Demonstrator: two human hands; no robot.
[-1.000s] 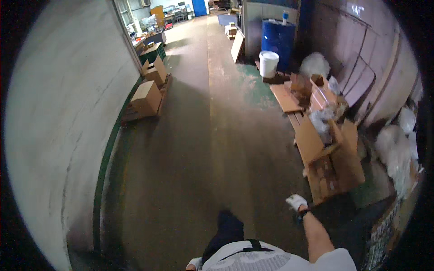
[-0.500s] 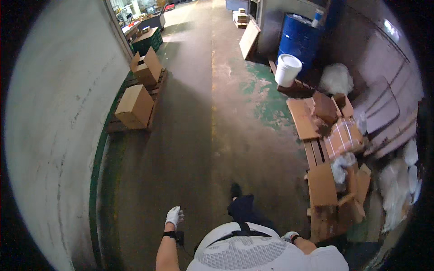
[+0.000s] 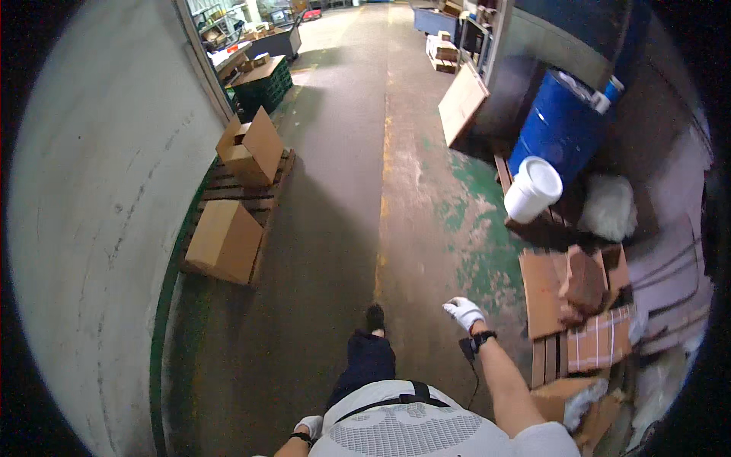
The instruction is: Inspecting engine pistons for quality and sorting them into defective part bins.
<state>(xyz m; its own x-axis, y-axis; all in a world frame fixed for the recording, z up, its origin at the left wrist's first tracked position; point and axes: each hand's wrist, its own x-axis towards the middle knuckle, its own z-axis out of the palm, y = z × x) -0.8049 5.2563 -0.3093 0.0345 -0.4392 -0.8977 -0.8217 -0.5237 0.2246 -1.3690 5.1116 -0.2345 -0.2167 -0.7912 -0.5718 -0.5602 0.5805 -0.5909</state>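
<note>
My right hand [image 3: 464, 313], in a white glove, swings out in front of my body over the floor. Its fingers are loosely bent and hold nothing; a black wristband with a small box and a cable sits behind it. Close to my left hip, my left hand [image 3: 311, 425], also gloved in white, is partly cut off by my shirt, and its fingers are hidden. Neither hand touches any of the goods around. The nearest thing to the right hand is a flattened cardboard piece [image 3: 539, 297] on the pallet at the right.
Left, a wooden pallet [image 3: 272, 206] bears a closed carton [image 3: 226, 242] and an open carton [image 3: 253, 152] beside the wall. Right stand a white bucket [image 3: 534, 190], a blue drum [image 3: 560, 126] and a leaning board [image 3: 462, 105]. A yellow floor line [image 3: 386, 164] runs ahead between them.
I have walked forward; cartons, bucket and drum are nearer. My right hand has swung forward and my left hand back to my hip. The other leg is now in front.
</note>
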